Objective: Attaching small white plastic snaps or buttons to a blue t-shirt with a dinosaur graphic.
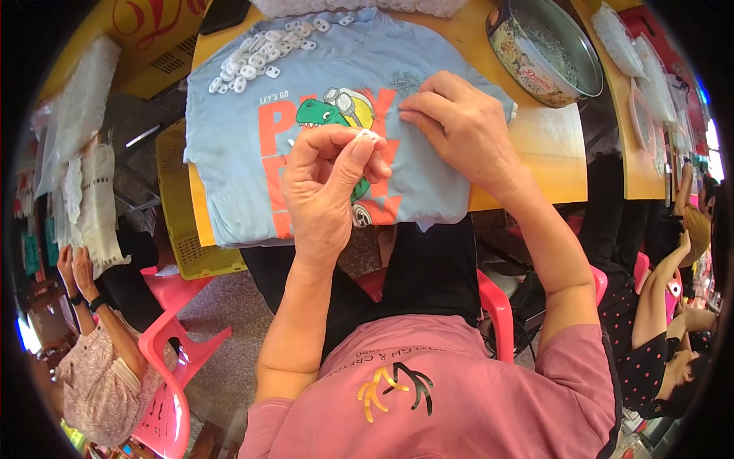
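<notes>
My left hand is raised over a folded light blue T-shirt, pinching a small white plastic piece between thumb and fingertips. More white plastic pieces, oval with two holes, lie heaped at the shirt's far left. To the right, my right hand rests low over the shirt, thumb and forefinger drawn together; whatever is between them is too small to make out. Just beyond those fingertips is a little pile of thin metal bits. The shirt carries a print of a green dinosaur with goggles.
A round tin holding many fine metal bits stands at the table's far right. The yellow table ends close to my lap. A yellow crate and pink chair are at left. Other people sit on both sides.
</notes>
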A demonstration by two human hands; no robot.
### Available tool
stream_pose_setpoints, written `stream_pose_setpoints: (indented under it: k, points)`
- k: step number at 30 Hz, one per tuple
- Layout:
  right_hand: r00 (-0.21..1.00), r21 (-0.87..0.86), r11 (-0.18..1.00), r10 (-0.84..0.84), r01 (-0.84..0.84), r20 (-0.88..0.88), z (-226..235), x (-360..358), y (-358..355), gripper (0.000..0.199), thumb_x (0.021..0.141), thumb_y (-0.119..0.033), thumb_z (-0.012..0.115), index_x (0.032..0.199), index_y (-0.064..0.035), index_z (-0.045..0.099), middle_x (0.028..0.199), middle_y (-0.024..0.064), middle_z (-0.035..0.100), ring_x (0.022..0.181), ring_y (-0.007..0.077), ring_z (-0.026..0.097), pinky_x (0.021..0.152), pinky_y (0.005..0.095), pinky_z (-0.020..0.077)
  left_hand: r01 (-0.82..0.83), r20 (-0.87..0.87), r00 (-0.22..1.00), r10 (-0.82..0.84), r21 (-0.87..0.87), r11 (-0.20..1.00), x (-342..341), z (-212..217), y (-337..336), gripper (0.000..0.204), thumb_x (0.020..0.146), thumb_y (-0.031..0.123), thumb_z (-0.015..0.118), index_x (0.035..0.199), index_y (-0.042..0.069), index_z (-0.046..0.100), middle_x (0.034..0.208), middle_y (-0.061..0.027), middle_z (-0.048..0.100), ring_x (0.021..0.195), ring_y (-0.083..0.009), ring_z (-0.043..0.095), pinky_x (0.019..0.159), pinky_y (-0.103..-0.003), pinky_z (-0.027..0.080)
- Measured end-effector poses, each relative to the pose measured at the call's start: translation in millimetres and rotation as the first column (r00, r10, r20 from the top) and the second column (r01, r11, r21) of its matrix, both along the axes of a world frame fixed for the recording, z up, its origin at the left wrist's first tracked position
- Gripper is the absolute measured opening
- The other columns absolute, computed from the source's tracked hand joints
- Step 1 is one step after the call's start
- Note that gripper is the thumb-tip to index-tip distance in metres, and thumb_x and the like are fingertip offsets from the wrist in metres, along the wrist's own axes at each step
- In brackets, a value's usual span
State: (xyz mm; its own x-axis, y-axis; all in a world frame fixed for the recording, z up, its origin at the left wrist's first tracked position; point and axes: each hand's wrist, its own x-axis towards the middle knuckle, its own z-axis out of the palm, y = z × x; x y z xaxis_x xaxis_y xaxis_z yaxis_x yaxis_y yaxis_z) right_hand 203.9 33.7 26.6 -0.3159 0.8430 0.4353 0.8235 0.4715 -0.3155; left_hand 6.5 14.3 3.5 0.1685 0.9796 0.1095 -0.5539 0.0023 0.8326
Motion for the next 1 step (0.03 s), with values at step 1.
stream_pose_setpoints:
  k: [1]
  points:
    - [1.0, -0.001, 1.0, 0.002, -0.002, 0.021, 0.7, -0.2, 0.0, 0.009, 0.082, -0.013, 0.071, 0.09, -0.0077, 0.07, 0.09, 0.0072, 0.063, 0.077, 0.025, 0.064, 0.067, 0.0349, 0.0512, 0.004, 0.001, 1.0, -0.004, -0.004, 1.0, -0.2, 0.4, 0.3, 0.011, 0.093, 0.003, 0.062, 0.102, 0.002, 0.057, 0.09, -0.0107, 0.068, 0.072, -0.017, 0.065, 0.064, -0.027, 0.053]
